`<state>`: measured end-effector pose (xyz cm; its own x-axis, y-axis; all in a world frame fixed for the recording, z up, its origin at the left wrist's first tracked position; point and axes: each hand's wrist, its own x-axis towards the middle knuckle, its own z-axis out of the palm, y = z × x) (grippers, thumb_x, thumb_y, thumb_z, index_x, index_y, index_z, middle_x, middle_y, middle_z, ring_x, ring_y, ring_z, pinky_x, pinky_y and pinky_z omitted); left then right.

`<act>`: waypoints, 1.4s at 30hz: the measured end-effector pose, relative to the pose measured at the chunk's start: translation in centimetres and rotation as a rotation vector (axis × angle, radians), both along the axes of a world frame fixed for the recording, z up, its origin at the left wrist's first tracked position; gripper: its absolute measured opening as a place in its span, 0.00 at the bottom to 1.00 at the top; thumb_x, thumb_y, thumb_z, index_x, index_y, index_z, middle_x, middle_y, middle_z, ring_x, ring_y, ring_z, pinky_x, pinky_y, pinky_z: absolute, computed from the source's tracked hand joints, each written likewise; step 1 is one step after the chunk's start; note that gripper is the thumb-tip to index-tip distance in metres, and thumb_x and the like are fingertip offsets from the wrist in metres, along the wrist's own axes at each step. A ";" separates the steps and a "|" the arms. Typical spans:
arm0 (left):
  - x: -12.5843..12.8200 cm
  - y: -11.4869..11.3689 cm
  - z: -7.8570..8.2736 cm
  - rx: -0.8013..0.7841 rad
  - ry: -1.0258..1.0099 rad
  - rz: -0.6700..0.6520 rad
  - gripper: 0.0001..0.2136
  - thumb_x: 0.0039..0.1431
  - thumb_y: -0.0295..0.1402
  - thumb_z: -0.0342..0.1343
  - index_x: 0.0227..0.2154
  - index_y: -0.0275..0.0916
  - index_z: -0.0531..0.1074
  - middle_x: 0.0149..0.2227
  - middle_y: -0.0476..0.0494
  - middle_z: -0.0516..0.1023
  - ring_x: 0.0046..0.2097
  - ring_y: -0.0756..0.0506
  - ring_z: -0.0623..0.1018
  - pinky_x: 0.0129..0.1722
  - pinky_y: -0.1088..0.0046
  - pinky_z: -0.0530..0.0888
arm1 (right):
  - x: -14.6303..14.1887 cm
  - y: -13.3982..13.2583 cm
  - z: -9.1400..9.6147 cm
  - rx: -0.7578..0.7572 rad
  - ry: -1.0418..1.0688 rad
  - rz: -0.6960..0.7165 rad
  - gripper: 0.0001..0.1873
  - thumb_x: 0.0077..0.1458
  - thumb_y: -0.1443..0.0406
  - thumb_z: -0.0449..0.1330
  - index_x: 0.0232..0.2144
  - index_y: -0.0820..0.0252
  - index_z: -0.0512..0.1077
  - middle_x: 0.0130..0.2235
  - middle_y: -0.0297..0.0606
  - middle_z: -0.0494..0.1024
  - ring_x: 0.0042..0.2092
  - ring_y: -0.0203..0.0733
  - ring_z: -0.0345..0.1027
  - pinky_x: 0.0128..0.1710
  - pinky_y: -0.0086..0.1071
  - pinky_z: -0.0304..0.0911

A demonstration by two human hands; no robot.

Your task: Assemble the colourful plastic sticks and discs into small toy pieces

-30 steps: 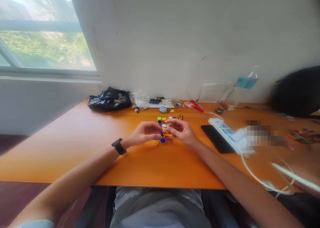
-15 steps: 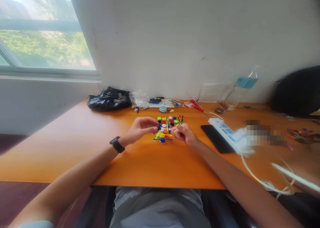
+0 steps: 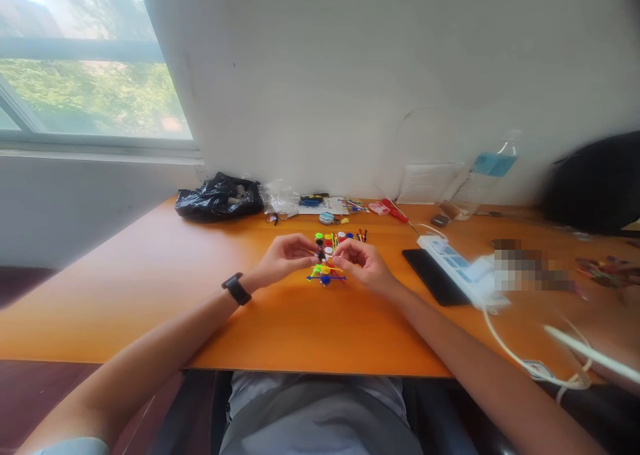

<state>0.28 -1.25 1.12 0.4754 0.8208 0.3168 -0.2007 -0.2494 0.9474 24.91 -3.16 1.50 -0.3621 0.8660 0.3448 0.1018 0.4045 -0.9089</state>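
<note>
My left hand (image 3: 287, 258), with a black band on its wrist, pinches a small black round piece (image 3: 321, 256) above the orange desk (image 3: 150, 288). My right hand (image 3: 361, 262) is closed in a pinch just right of it, fingertips almost meeting the left ones; what it holds is too small to name. Below the fingertips lies a small build of coloured sticks and discs (image 3: 326, 274), yellow, green and blue. Behind the hands sits a cluster of loose coloured discs and sticks (image 3: 340, 237).
A black plastic bag (image 3: 219, 198) lies at the back left. A black phone (image 3: 434, 276), a white power strip (image 3: 460, 268) with a cable (image 3: 520, 360) and a water bottle (image 3: 483, 178) are to the right. A dark bag (image 3: 595, 182) sits far right.
My right hand moved up and left from the desk toward my left fingertips, closing the gap. My left hand stayed in place, still pinching.
</note>
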 end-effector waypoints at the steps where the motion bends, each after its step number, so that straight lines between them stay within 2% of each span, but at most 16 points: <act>1: 0.1 0.0 -0.2 0.006 0.002 -0.011 0.17 0.55 0.35 0.75 0.42 0.32 0.78 0.46 0.34 0.86 0.46 0.42 0.86 0.50 0.62 0.83 | -0.1 0.0 -0.1 0.004 -0.017 0.006 0.20 0.57 0.48 0.70 0.35 0.57 0.76 0.26 0.30 0.70 0.27 0.35 0.60 0.28 0.31 0.57; 5: 0.3 0.0 -0.8 0.015 0.003 -0.060 0.18 0.54 0.36 0.75 0.42 0.32 0.77 0.48 0.31 0.86 0.47 0.39 0.87 0.51 0.60 0.84 | -0.2 0.1 -0.5 0.023 -0.077 0.028 0.20 0.57 0.48 0.70 0.35 0.58 0.76 0.25 0.30 0.70 0.26 0.35 0.59 0.27 0.30 0.54; 9: 0.4 -0.2 -1.0 0.016 0.014 -0.074 0.18 0.54 0.35 0.75 0.42 0.31 0.77 0.47 0.32 0.86 0.45 0.40 0.87 0.48 0.63 0.85 | -0.1 0.2 -0.6 0.039 -0.115 0.026 0.19 0.60 0.49 0.68 0.34 0.59 0.75 0.26 0.31 0.71 0.27 0.34 0.59 0.27 0.30 0.54; 13: 0.4 -0.3 -0.9 0.006 0.009 -0.084 0.17 0.54 0.34 0.75 0.40 0.32 0.77 0.46 0.33 0.86 0.44 0.41 0.88 0.46 0.65 0.85 | 0.0 0.4 -0.9 0.051 -0.117 0.017 0.17 0.61 0.51 0.68 0.35 0.57 0.74 0.25 0.29 0.69 0.26 0.34 0.58 0.27 0.29 0.54; 16: 0.4 -0.3 -0.7 0.013 0.011 -0.078 0.16 0.55 0.35 0.74 0.40 0.32 0.76 0.47 0.34 0.86 0.46 0.40 0.87 0.48 0.64 0.85 | 0.0 0.4 -1.0 0.045 -0.077 0.023 0.15 0.61 0.53 0.68 0.42 0.55 0.73 0.26 0.27 0.68 0.27 0.34 0.60 0.27 0.29 0.57; 20: 0.4 -0.3 -0.6 0.014 0.005 -0.066 0.16 0.56 0.35 0.74 0.41 0.33 0.76 0.48 0.35 0.86 0.47 0.41 0.87 0.50 0.64 0.84 | -0.1 0.3 -0.9 0.062 -0.058 0.037 0.27 0.63 0.54 0.66 0.61 0.49 0.67 0.32 0.29 0.72 0.30 0.36 0.66 0.30 0.30 0.63; 22: 0.4 -0.2 -0.7 0.007 0.001 -0.068 0.16 0.56 0.36 0.74 0.41 0.33 0.77 0.46 0.36 0.86 0.46 0.41 0.87 0.50 0.64 0.84 | 0.0 0.2 -0.8 0.079 -0.080 0.034 0.27 0.64 0.55 0.65 0.62 0.49 0.68 0.34 0.31 0.73 0.30 0.35 0.66 0.30 0.30 0.63; 25: 0.4 -0.2 -0.6 -0.013 0.013 -0.078 0.17 0.57 0.37 0.74 0.43 0.33 0.78 0.46 0.36 0.86 0.46 0.41 0.86 0.51 0.64 0.83 | 0.0 0.2 -0.7 0.089 -0.095 0.020 0.21 0.64 0.54 0.65 0.56 0.52 0.74 0.35 0.32 0.73 0.29 0.34 0.64 0.28 0.29 0.61; 30: 0.4 -0.5 -0.3 -0.040 0.071 -0.125 0.17 0.59 0.38 0.72 0.45 0.32 0.80 0.42 0.36 0.86 0.43 0.42 0.86 0.48 0.64 0.83 | 0.2 0.1 -0.2 0.110 -0.078 0.019 0.29 0.63 0.55 0.66 0.65 0.46 0.68 0.40 0.33 0.74 0.30 0.33 0.65 0.31 0.30 0.67; 33: 0.5 -0.5 0.0 -0.010 0.035 -0.136 0.18 0.61 0.38 0.70 0.49 0.33 0.80 0.42 0.36 0.86 0.41 0.43 0.85 0.46 0.64 0.83 | 0.3 -0.2 0.3 0.103 -0.102 0.055 0.27 0.63 0.56 0.67 0.62 0.48 0.70 0.41 0.35 0.77 0.32 0.34 0.69 0.34 0.31 0.68; 35: 0.5 -0.4 0.2 0.010 -0.004 -0.102 0.19 0.61 0.37 0.70 0.53 0.35 0.79 0.46 0.35 0.85 0.44 0.42 0.85 0.48 0.63 0.83 | 0.3 -0.2 0.4 0.042 -0.095 0.101 0.28 0.59 0.57 0.71 0.60 0.51 0.70 0.41 0.36 0.79 0.34 0.37 0.74 0.34 0.31 0.69; 37: 0.6 -0.4 0.4 0.028 -0.020 -0.062 0.18 0.61 0.37 0.70 0.51 0.36 0.80 0.50 0.35 0.84 0.47 0.41 0.85 0.51 0.61 0.82 | 0.3 -0.1 0.2 -0.054 -0.060 0.146 0.28 0.57 0.57 0.73 0.56 0.53 0.71 0.39 0.36 0.82 0.35 0.39 0.77 0.33 0.31 0.69; 40: 0.6 -0.5 0.8 0.040 0.003 -0.047 0.14 0.62 0.38 0.69 0.46 0.35 0.82 0.50 0.34 0.84 0.48 0.40 0.85 0.54 0.59 0.82 | 0.3 0.5 -0.3 -0.151 0.023 0.142 0.22 0.55 0.55 0.74 0.48 0.56 0.74 0.34 0.35 0.82 0.30 0.38 0.76 0.31 0.32 0.69; 42: 0.6 -0.7 0.9 0.052 0.030 -0.032 0.15 0.63 0.39 0.69 0.47 0.34 0.81 0.49 0.34 0.84 0.49 0.40 0.84 0.54 0.59 0.82 | 0.4 1.0 -0.5 -0.173 0.082 0.100 0.20 0.53 0.54 0.75 0.42 0.57 0.76 0.31 0.34 0.81 0.27 0.37 0.73 0.28 0.31 0.69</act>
<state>0.92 -1.90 2.01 0.5111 0.7875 0.3445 -0.1817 -0.2928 0.9388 25.31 -2.20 1.01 -0.4257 0.8763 0.2255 -0.0077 0.2456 -0.9693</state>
